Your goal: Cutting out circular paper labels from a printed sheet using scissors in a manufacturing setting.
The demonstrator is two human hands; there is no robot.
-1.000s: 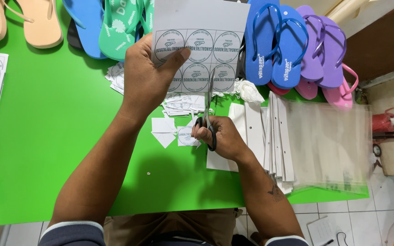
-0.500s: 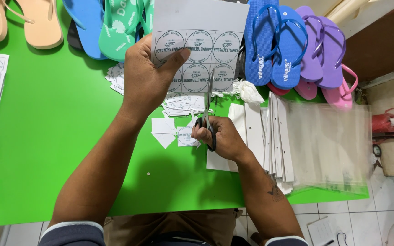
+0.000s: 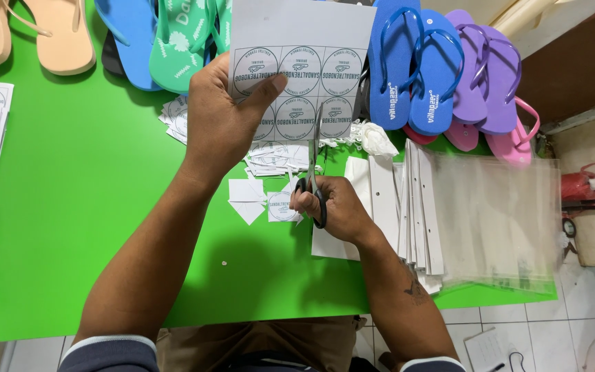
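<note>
Head view looks straight down on a bright green tabletop [image 3: 70,207] where a person is cutting paper. Their left hand [image 3: 222,124] holds up a grey-white printed sheet of round sticker labels [image 3: 302,41], thumb pressed across the front of one circle and the other fingers hidden behind the sheet. Their right hand [image 3: 335,210] is closed through the loops of black-handled steel scissors [image 3: 313,172], blades pointing away from the body and biting into the sheet's lower edge between two columns of circles, just right of the left thumb.

The thumb sits near the blade line; if the sheet slips or the cut drifts left, I'd worry about a nick. A drift either way would also slice into a printed circle and spoil that label. The sheet hangs unsupported above the blades, so it may flex and tear rather than cut clean.

Below the left fingers lies a heap of small white paper offcuts and cut labels [image 3: 270,162]; a careless sweep could scatter it. Right of the scissor hand are white card strips [image 3: 421,207] and clear plastic bags [image 3: 497,220]; beyond the fingertips, rows of coloured rubber flip-flops [image 3: 421,69].
</note>
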